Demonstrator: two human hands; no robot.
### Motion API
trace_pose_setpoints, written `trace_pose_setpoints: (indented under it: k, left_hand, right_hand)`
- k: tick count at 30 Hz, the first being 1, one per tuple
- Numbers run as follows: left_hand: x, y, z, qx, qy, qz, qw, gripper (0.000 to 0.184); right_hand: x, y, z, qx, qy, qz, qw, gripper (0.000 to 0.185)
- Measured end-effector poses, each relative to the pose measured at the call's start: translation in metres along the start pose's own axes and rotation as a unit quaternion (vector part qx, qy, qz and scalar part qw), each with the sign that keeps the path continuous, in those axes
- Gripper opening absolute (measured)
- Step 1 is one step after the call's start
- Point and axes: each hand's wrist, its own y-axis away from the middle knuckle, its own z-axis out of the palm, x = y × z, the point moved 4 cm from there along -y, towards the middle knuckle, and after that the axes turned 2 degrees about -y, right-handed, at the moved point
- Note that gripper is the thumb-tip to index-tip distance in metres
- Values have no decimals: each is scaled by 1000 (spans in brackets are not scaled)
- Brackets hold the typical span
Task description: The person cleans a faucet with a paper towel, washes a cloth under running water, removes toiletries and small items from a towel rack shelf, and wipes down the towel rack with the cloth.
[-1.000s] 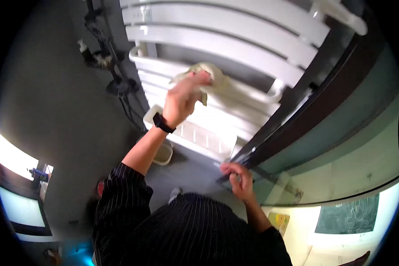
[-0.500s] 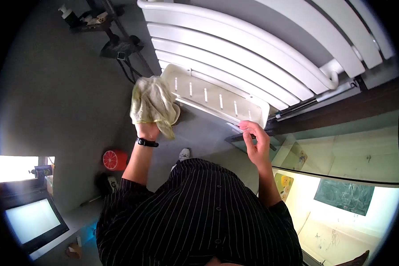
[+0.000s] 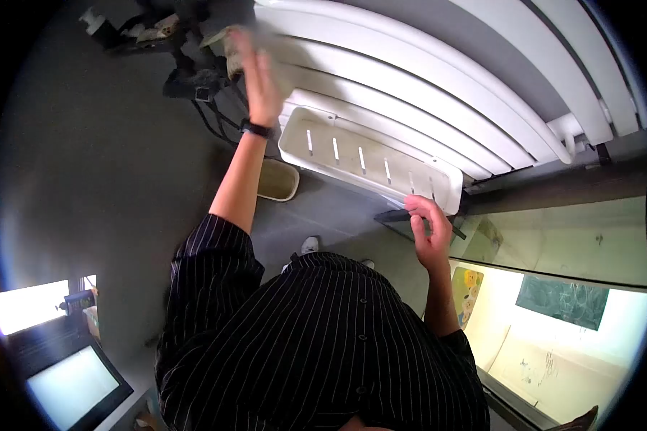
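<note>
At the upper left, my left hand [image 3: 261, 90], with a dark watch at the wrist, is raised near the left end of a white slatted radiator [image 3: 410, 93]. It is blurred, with fingers stretched upward over a pale, dirty cloth [image 3: 233, 54] that shows mostly on their far left side. A long white tray with slots in its base [image 3: 349, 154] sits against the lower slats. My right hand [image 3: 433, 233] is at the front edge near the tray's right end. Its fingers curve with the thumb apart, and the fingertips seem to touch the rim.
A pale basin [image 3: 278, 180] is on the grey floor below the tray's left end. A dark stand [image 3: 187, 82] with a bottle and cables is at upper left. Glass-fronted shelving [image 3: 553, 230] stands at right. A lit screen [image 3: 75, 388] is at lower left.
My left hand has swung up with the cloth from beside the tray's left end toward the radiator's left end, uncovering the basin. My right hand stays at the tray's edge. The view has shifted slightly.
</note>
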Motion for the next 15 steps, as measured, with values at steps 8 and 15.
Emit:
trace_pose_setpoints:
  k: [8, 15]
  left_hand:
    - [-8, 16, 5, -161, -308, 220, 912, 56]
    - [-16, 27, -11, -205, -264, 389, 858, 32]
  right_hand:
    - [1, 13, -18, 8, 15, 16, 1000, 29]
    - [2, 17, -33, -6, 1, 13, 1000, 28]
